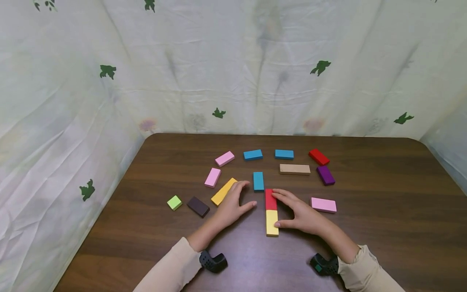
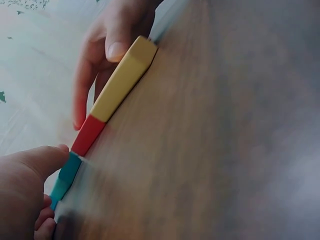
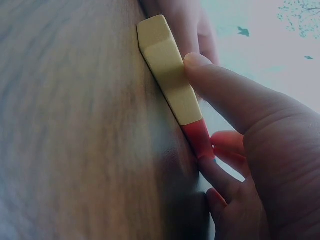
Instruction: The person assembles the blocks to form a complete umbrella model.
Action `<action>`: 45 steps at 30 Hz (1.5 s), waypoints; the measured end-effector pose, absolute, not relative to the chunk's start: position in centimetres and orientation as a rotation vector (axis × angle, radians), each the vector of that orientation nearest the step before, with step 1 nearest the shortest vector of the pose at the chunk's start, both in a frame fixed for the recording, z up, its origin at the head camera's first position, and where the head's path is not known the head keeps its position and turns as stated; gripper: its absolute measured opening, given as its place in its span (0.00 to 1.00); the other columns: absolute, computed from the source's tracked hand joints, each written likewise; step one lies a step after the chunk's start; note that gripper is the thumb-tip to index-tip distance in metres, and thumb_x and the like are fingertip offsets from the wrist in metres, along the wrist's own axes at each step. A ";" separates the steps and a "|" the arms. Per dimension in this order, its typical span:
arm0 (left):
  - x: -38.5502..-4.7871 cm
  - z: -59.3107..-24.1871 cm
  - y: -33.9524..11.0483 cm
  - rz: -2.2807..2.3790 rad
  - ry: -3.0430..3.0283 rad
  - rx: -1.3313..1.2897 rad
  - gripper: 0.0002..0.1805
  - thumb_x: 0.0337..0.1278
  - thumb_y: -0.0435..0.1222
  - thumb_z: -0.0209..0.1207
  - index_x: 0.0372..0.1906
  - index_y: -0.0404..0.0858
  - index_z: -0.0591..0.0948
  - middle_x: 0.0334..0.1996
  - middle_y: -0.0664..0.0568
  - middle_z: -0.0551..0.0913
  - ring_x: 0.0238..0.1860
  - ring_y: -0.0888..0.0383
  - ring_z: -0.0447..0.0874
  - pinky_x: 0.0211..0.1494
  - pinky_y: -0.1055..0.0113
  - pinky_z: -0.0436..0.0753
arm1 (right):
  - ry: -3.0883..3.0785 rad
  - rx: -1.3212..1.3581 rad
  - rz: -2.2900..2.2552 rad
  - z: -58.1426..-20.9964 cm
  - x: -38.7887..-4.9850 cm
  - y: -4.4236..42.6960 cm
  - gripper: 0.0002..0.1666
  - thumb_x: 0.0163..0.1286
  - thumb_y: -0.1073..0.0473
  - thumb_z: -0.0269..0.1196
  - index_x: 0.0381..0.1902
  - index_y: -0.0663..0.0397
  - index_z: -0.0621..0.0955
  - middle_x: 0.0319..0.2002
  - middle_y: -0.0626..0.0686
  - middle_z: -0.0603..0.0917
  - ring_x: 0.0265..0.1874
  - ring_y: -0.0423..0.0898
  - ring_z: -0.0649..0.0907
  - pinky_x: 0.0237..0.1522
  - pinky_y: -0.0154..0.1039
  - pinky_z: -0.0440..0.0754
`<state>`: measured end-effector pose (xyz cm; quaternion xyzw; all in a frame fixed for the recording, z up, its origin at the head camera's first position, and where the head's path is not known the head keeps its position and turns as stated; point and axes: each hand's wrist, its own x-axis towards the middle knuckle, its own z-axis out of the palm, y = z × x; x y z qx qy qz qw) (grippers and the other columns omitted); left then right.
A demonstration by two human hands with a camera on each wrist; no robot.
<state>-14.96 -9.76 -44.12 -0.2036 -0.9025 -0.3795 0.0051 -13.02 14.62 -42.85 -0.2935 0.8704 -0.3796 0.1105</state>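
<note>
A red block (image 1: 270,199) and a pale yellow block (image 1: 271,223) lie end to end on the table. My right hand (image 1: 304,215) rests at their right side, thumb touching the yellow block and fingertips at the red one; in the right wrist view the thumb lies on the yellow block (image 3: 172,80). My left hand (image 1: 233,207) is held left of the pair, fingers relaxed and apart, holding nothing, beside an orange-yellow block (image 1: 223,192). Just beyond the red block, slightly left, lies a blue block (image 1: 258,181).
Farther back lie two blue blocks (image 1: 253,155) (image 1: 284,154), a tan block (image 1: 294,169), a red block (image 1: 319,157) and a purple one (image 1: 325,175). Pink blocks (image 1: 213,177) (image 1: 323,205) lie on both sides. Green (image 1: 174,202) and dark (image 1: 198,207) blocks lie left.
</note>
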 end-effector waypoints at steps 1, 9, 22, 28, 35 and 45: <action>-15.1 -44.1 -9.8 -1.186 -2.831 -0.635 0.34 0.50 0.46 0.62 0.59 0.36 0.65 0.54 0.49 0.69 0.56 0.57 0.65 0.59 0.62 0.65 | 2.557 -0.866 -1.115 -42.9 -13.0 14.6 0.48 0.51 0.37 0.64 0.66 0.50 0.62 0.66 0.47 0.56 0.63 0.47 0.59 0.58 0.50 0.61; -16.5 -44.0 -9.9 -1.154 -2.834 -0.650 0.35 0.50 0.46 0.62 0.61 0.35 0.65 0.56 0.47 0.68 0.59 0.55 0.64 0.60 0.61 0.63 | 2.557 -0.860 -1.110 -42.8 -13.1 14.6 0.48 0.51 0.37 0.64 0.66 0.50 0.62 0.66 0.47 0.56 0.63 0.47 0.59 0.58 0.50 0.61; -18.6 -44.1 -9.6 -1.152 -2.856 -0.668 0.35 0.51 0.47 0.61 0.62 0.37 0.65 0.59 0.47 0.67 0.59 0.55 0.63 0.60 0.61 0.64 | 2.565 -0.861 -1.111 -42.9 -13.1 14.6 0.48 0.51 0.38 0.65 0.66 0.50 0.62 0.66 0.46 0.57 0.63 0.47 0.59 0.58 0.50 0.61; -19.4 -44.0 -9.5 -1.099 -2.871 -0.734 0.36 0.50 0.47 0.62 0.63 0.36 0.64 0.59 0.47 0.66 0.60 0.55 0.62 0.61 0.60 0.62 | 2.559 -0.853 -1.107 -42.8 -13.1 14.6 0.48 0.51 0.38 0.65 0.66 0.50 0.62 0.66 0.47 0.57 0.63 0.47 0.59 0.58 0.50 0.61; -19.9 -43.5 -9.6 -1.027 -2.929 -0.831 0.37 0.51 0.48 0.61 0.64 0.39 0.63 0.61 0.49 0.66 0.63 0.53 0.59 0.62 0.58 0.60 | 2.552 -0.847 -1.111 -42.8 -13.1 14.7 0.48 0.51 0.38 0.65 0.66 0.49 0.62 0.66 0.46 0.56 0.63 0.47 0.59 0.58 0.50 0.61; -20.3 -43.5 -9.6 -1.100 -2.933 -0.794 0.35 0.50 0.49 0.61 0.63 0.41 0.65 0.60 0.51 0.67 0.62 0.54 0.60 0.61 0.59 0.61 | 2.553 -0.842 -1.107 -42.7 -13.0 14.7 0.48 0.51 0.38 0.65 0.66 0.49 0.62 0.66 0.47 0.56 0.63 0.47 0.59 0.58 0.50 0.61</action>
